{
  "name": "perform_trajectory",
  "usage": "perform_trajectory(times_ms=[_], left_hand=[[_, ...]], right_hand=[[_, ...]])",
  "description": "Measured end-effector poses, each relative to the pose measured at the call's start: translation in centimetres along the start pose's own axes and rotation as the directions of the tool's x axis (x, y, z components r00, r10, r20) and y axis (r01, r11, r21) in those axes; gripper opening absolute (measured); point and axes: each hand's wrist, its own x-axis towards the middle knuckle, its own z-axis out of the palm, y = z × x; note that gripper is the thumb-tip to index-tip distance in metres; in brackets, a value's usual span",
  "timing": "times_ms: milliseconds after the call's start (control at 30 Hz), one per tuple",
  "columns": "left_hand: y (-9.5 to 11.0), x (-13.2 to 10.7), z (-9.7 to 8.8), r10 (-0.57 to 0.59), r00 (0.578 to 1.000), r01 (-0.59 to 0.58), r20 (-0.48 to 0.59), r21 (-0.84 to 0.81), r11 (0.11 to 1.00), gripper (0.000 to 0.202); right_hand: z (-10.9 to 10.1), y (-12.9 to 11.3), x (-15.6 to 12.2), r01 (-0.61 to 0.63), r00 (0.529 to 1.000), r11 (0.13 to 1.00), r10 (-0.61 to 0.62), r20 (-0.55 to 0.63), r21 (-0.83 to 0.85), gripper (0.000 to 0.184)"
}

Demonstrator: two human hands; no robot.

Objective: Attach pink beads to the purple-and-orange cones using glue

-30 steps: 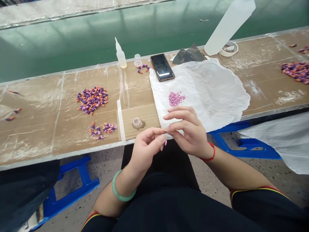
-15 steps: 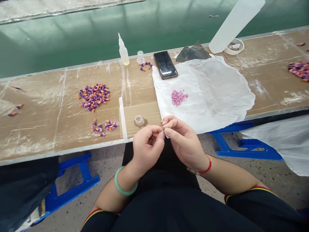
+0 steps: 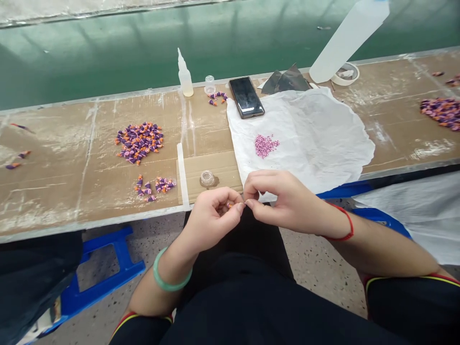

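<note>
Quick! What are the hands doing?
Left hand: closed, pinching a tiny orange-and-purple cone-shaped piece.
Right hand: pinched closed; too small to tell if it holds anything.

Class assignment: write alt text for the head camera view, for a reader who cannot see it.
Two bare hands meet over a cardboard-covered workbench, the left hand, wearing a green bangle, pinching a tiny orange piece, the right hand wearing a red string bracelet. Nearby lie a heap of purple-and-orange cones, pink beads on white tissue, and a smartphone.
</note>
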Motion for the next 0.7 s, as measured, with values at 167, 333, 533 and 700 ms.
perform_trajectory(times_ms=[167,333,533,700], left_hand=[[0.7,-0.1,-0.6,0.014,1.0,-0.013,0.011,-0.071,0.997,0.013],[0.3,-0.4,-1.3,0.048,0.994,-0.067,-0.094,-0.212,0.975,0.013],[-1.7,-1.3,-2.6,-0.025,0.977,-0.029,-0.21,-0.253,0.967,0.017],[-3.3,-1.5,-3.1,-0.086,0.943,-0.003,-0.322,-0.267,0.964,0.018]], right_hand=[[-0.3,-0.1,0.6,-0.049,0.998,0.993,0.045,0.043,0.106,0.014],[0.0,0.4,0.6,-0.11,0.994,0.974,0.109,0.016,0.199,0.013],[0.9,2.5,3.1,0.111,0.993,0.989,-0.113,-0.017,-0.096,0.014],[1.9,4.0,6.7,0.236,0.97,0.839,-0.176,0.167,-0.491,0.018]])
